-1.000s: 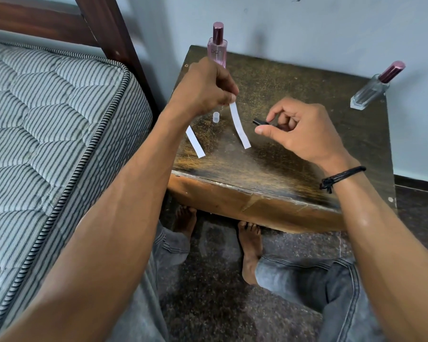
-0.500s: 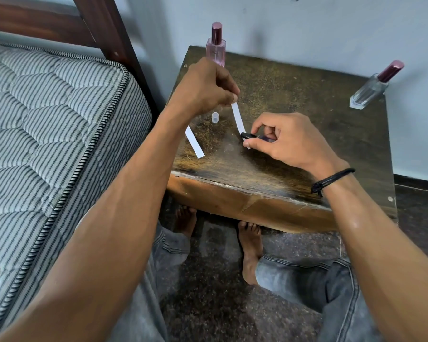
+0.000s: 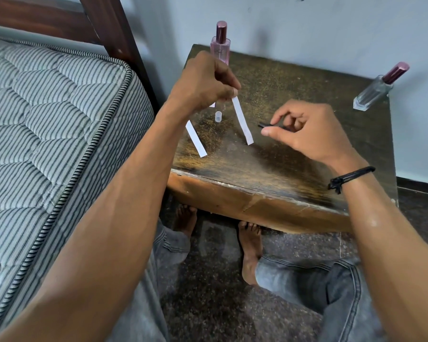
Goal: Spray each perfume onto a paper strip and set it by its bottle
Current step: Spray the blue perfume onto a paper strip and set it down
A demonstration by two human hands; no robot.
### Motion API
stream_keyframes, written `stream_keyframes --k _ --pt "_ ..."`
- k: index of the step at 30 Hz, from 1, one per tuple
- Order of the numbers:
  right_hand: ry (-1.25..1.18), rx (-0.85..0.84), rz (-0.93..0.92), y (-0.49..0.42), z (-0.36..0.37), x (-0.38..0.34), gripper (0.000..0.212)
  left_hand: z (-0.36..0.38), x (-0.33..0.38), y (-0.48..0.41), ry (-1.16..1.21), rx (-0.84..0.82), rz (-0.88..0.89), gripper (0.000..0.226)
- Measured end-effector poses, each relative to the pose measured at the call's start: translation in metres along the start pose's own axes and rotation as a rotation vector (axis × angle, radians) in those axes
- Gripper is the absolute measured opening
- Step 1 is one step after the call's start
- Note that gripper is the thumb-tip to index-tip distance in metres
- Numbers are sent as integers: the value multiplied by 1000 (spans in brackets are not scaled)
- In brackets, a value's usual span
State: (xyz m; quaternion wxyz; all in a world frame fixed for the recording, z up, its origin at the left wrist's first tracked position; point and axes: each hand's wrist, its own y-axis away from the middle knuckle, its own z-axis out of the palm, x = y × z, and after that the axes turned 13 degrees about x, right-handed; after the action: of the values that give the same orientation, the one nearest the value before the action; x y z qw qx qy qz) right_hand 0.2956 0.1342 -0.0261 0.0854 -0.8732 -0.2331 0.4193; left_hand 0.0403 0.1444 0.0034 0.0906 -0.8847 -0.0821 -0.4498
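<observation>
My left hand [image 3: 205,81] pinches the top of a white paper strip [image 3: 242,124] that hangs down over the wooden table [image 3: 294,154]. My right hand [image 3: 307,129] holds a small thin black sprayer [image 3: 269,125], its tip pointing at the strip from the right, a short gap between them. A second white strip [image 3: 196,142] lies flat near the table's left edge, partly under my left forearm. A small clear cap [image 3: 218,117] stands on the table between the strips. A pink perfume bottle [image 3: 220,44] stands at the back left. A clear perfume bottle [image 3: 376,91] stands at the back right corner.
A striped mattress [image 3: 47,134] and dark wooden bed frame [image 3: 106,25] adjoin the table on the left. A pale wall rises behind. My bare feet [image 3: 250,245] and jeans-clad legs rest on the dark speckled floor below the table's front edge.
My right hand drew back to the right from the strip's lower end, where the sprayer tip was close against it half a second ago. My left hand kept its hold on the strip.
</observation>
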Motion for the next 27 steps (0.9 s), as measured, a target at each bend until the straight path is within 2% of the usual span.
stream_keyframes --k 6,11,20,22,27 --pt "-211 158 50 -6 -3 1 24 3 1 1 -72 -52 54 13" --pt "-181 130 37 -4 -1 3 27 5 -2 0 -147 -93 93 15" --pt "-141 86 61 -2 2 -1 24 16 -2 2 -265 -51 136 13" --pt "-119 34 56 -1 1 -3 25 17 -1 3 -268 -47 144 13" --pt "-152 -266 141 -2 2 -10 34 16 -2 3 -258 -38 135 12"
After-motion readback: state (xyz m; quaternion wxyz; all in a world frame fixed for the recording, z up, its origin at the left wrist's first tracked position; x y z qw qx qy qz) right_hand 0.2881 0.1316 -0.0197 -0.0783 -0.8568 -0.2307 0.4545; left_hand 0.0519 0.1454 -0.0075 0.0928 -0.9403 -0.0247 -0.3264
